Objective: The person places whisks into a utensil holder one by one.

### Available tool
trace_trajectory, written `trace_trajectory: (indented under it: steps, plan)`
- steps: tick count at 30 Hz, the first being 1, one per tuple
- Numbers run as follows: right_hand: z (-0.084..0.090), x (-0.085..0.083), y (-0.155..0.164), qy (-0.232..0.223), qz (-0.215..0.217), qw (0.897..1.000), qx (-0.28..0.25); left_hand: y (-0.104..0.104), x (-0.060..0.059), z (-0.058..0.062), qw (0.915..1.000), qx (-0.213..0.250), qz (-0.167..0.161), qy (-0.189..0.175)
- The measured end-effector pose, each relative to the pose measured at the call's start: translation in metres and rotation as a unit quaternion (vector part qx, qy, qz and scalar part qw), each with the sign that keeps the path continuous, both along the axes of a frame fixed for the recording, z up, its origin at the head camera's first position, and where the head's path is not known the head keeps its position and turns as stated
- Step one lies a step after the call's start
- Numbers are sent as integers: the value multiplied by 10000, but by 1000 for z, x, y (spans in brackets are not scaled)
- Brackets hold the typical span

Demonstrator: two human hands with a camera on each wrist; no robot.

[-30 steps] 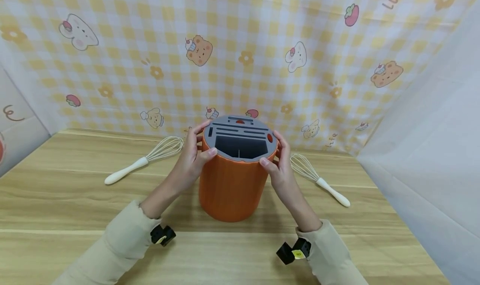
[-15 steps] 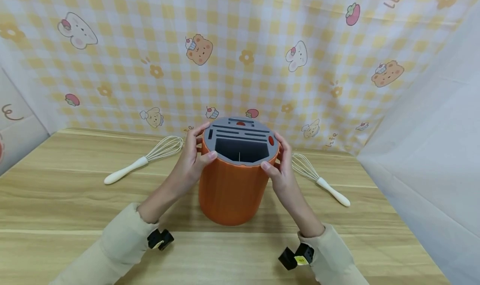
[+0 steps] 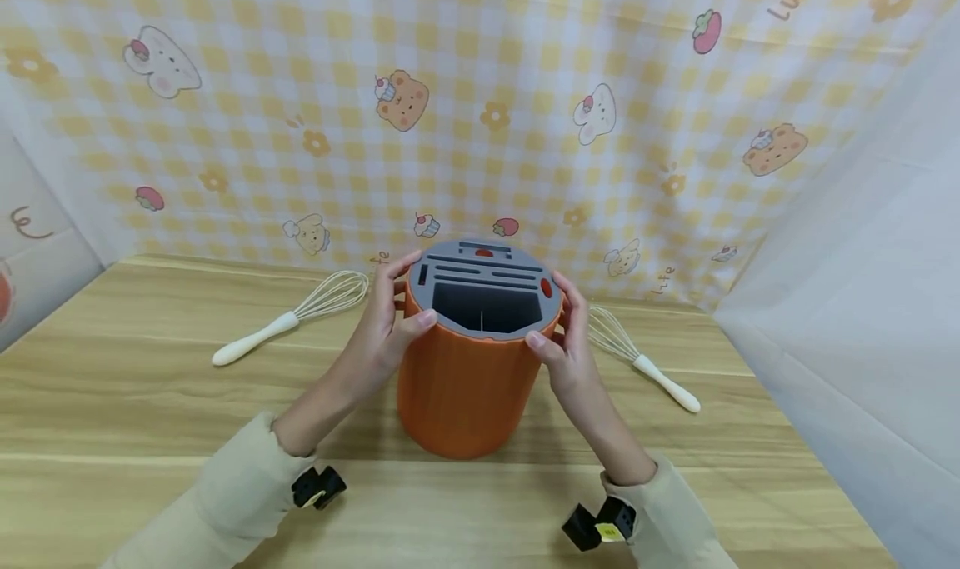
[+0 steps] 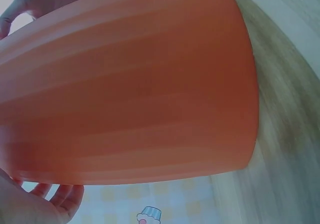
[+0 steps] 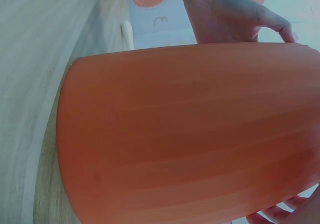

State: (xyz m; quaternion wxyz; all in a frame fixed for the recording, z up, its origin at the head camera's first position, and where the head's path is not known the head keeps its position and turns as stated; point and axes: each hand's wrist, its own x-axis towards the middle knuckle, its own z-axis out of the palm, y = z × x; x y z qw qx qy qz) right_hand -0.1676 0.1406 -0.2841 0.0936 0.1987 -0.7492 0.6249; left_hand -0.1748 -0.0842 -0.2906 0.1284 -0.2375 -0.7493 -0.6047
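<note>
Both hands hold an orange cylindrical utensil holder [image 3: 468,394], seen large in both wrist views. On top is a grey lid [image 3: 446,249] with slots and a wide divided opening at the front. My left hand [image 3: 378,327] grips the left side near the rim, its thumb pressed at the front edge and its fingers round the handle side. The right hand [image 3: 573,356] mirrors it on the right. In the left wrist view, the left fingers [image 4: 67,199] curl along the orange wall. The holder's base shows close to the tabletop.
One white whisk [image 3: 255,340] lies left of the holder, its wires pointing to the back. Another white whisk [image 3: 663,381] is on the right, its wire end partly behind the right hand. A checked curtain [image 3: 487,152] hangs behind the wooden table [image 3: 135,369].
The orange holder has shifted slightly nearer to me, both hands moving with it and keeping their grip. Both whisks stay where they were.
</note>
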Motion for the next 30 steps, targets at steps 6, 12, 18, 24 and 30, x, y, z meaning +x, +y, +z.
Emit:
trace_trajectory:
  steps: [6,12,18,24,30]
  plan:
    - [0,3,2,47,22,10000,-47,1,4,2,10000,-17,11,-20]
    - [2,9,2,-62,30,10000,-7,1,8,0,10000,-75,28,-52]
    - [4,13,1,-179,43,9998,-45,0,12,0,9999,-93,62,-78]
    - [5,14,-1,-51,-1,9997,-241,0,13,1,9998,-106,72,-138]
    - [6,13,0,-200,66,9995,-251,0,13,1,9998,-92,44,-153]
